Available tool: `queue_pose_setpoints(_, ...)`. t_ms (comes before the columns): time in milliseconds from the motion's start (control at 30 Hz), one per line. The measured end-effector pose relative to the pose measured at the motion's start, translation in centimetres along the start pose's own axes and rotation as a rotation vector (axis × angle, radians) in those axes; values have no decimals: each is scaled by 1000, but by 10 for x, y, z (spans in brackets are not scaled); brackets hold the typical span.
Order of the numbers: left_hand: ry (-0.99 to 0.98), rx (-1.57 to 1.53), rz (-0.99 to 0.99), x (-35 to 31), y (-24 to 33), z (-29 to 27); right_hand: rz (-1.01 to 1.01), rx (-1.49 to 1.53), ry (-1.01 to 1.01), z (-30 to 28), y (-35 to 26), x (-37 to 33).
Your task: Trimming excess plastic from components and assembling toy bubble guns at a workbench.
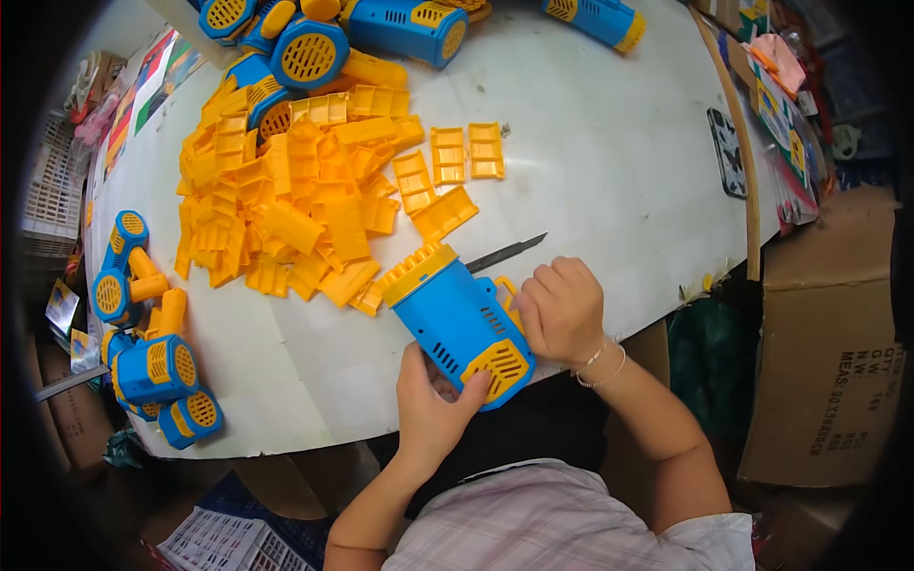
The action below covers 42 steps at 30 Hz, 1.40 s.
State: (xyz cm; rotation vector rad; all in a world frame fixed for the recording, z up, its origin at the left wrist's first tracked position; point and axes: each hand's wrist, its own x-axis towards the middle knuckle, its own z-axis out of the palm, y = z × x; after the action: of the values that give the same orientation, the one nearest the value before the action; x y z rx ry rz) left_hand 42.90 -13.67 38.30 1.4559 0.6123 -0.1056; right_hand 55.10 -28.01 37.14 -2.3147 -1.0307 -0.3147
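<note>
A blue toy bubble gun (452, 314) with yellow ends is tilted over the near edge of the table. My left hand (433, 404) grips its lower end, thumb on the yellow vent and fingers underneath. At the toy's right side, my right hand (562, 309) is closed, its curled fingers against a yellow part (506, 293) by the handle. Those fingers hide most of that part. A dark, narrow blade (509, 252) lies just behind the toy, its other end hidden. Loose yellow covers (445, 213) rest beyond it, beside a big heap of similar covers (295, 195).
More blue and yellow bubble guns stand at the far left (309, 55), the far right (600, 21) and the table's left edge (157, 366). A phone (726, 152) lies near a wooden strip (733, 124) on the right. A cardboard box (824, 333) stands beside the table.
</note>
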Motion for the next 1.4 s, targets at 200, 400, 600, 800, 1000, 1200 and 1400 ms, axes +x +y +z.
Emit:
queue_pose_setpoints(200, 0, 188, 184, 2, -7, 3, 4, 66, 26, 4, 6, 2)
queue_pose_setpoints(400, 10, -5, -9, 1, 7, 7, 31, 51, 55, 8, 4, 0)
queue_pose_setpoints(600, 33, -43, 185, -15, -8, -11, 257, 527, 13, -7, 3, -7)
queue_pose_setpoints(800, 40, -152, 225, -32, 10, -47, 219, 675, -224, -44, -22, -4)
queue_pose_setpoints(1000, 15, -117, 275, -15, 24, -60, 261, 890, -566, -44, -36, -8)
queue_pose_setpoints(1200, -107, -391, 113, -11, 5, -22, 785, 1235, -592, -23, -72, -20)
queue_pose_setpoints(1400, -107, -294, -21, -21, 4, 0, 576, 969, -596, -18, -80, -30)
